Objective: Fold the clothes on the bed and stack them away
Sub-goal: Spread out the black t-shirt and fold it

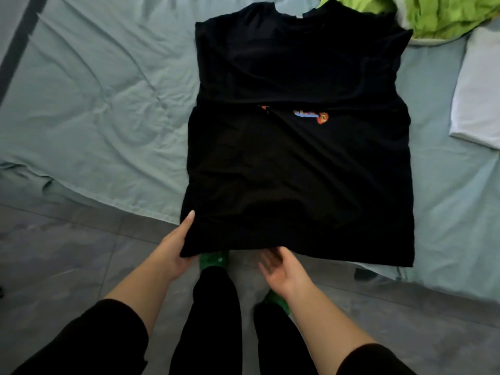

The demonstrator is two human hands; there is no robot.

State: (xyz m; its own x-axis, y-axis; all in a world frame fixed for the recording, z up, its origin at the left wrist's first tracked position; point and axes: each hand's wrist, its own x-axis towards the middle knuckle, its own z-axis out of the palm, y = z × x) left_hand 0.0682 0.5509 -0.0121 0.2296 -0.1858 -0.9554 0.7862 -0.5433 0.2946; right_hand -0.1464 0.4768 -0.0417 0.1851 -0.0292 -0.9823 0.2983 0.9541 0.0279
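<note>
- Head view, hands: the left hand [176, 247] holds the near-left corner of the black T-shirt [297, 171]. One digit lies straight along the shirt's side edge, and the other fingers are tucked out of sight under the cloth.
- The right hand [281, 272] is turned palm up with fingers loosely spread, gripping nothing. Its fingertips are blurred and sit right at the middle of the hem; actual contact cannot be told.
- Head view, edges and room: the shirt lies flat on the bed [94, 104], collar away from the person, with its sides folded inward and a crease across the middle beside a small coloured print [311, 116].
- The shirt's hem overhangs the bed's near edge above the grey tiled floor [54, 253].
- Wrinkled teal sheet lies open to the shirt's left.
- On the right, a white folded cloth [479, 90] sits near the shirt, and a green garment [446, 17] touches the shirt's far-right shoulder.
- Head view, shirt and hands: both hands are at the hem, the left at the corner and the right further along. Below them are the person's black trousers [216, 320] and green slippers [216, 259].
</note>
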